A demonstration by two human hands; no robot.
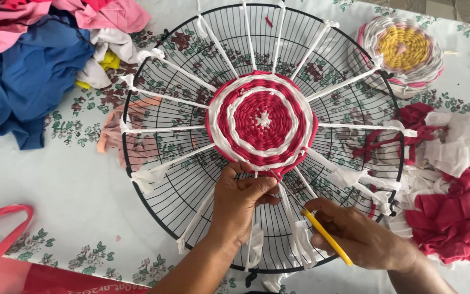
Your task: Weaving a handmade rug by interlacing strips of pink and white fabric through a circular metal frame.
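Now the red and white woven disc (262, 121) is seen centred on a black wire fan guard (153, 179), ringed by white strips (164, 129). Its lower edge is pinched by the left hand (240, 201); a yellow stick (327, 237) is gripped by the right hand (354, 237). Cloth scraps (452, 207) are heaped just beside the guard; the forearms are cut off below.

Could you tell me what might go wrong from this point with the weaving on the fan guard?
The left hand pinches the red and white weave at its near edge; too hard a pull might pucker the round or slacken a white spoke strip. The right hand holds a yellow stick among the spokes, where its tip could snag one. The spoke knots on the guard rim may slip.
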